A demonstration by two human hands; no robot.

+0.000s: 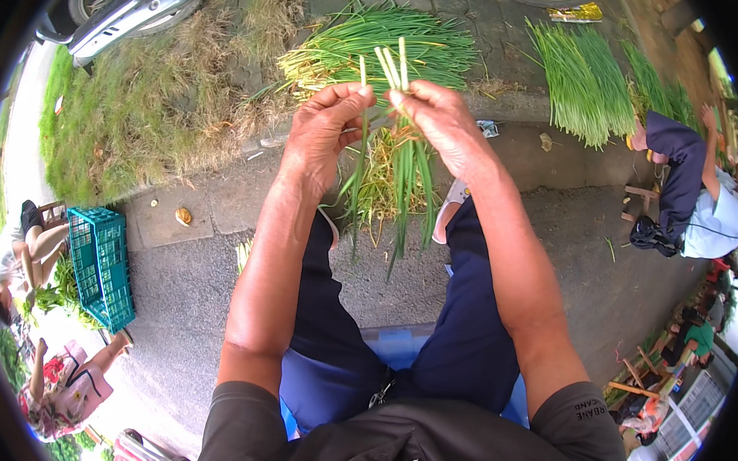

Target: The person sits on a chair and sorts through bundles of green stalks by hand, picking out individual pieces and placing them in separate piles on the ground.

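Note:
My left hand (326,125) pinches a single thin green stalk (363,72), perhaps a chive or green onion, by its pale end between thumb and forefinger. In my right hand (446,127) are several similar stalks (404,66), white ends up, their green leaves (413,170) hanging down. The two hands are held close together over a heap of yellowed leaf trimmings (380,190) on the ground between my feet. Just beyond them lies a large pile of green stalks (392,34), partly hidden by my hands.
Another bundle of stalks (583,82) lies at the upper right, near a seated person (717,217). A teal plastic crate (101,266) stands on the left beside other people. A motorcycle (139,21) is parked at the upper left. The kerb (519,107) crosses ahead.

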